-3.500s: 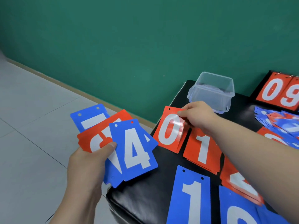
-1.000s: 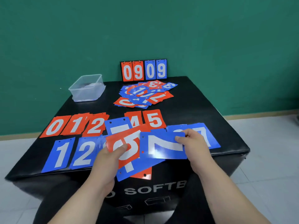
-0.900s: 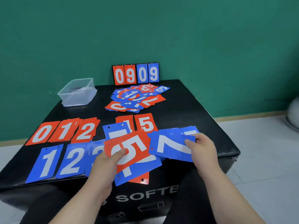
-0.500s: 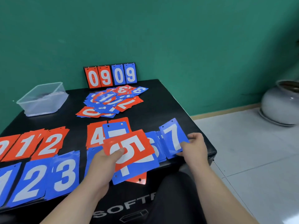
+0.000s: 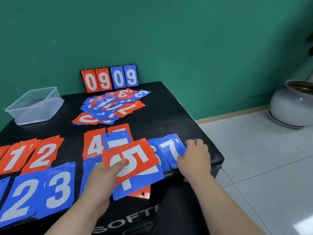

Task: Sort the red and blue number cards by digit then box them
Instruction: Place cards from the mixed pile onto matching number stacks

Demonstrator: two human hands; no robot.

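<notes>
The left hand (image 5: 101, 177) grips fanned number cards (image 5: 140, 177), a red 5 (image 5: 135, 155) on top; the right hand (image 5: 194, 156) pinches a blue 7 card (image 5: 169, 148) at the black table (image 5: 169, 116)'s near edge. Farther back lie a jumbled red-and-blue pile (image 5: 111, 106) and a clear plastic box (image 5: 33, 106), contents unclear.

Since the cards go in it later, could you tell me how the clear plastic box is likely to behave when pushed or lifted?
The clear plastic box looks thin-walled and holds no cards, so it is probably light. Being low and wide, it would likely slide on the glossy black top rather than tip.
</notes>
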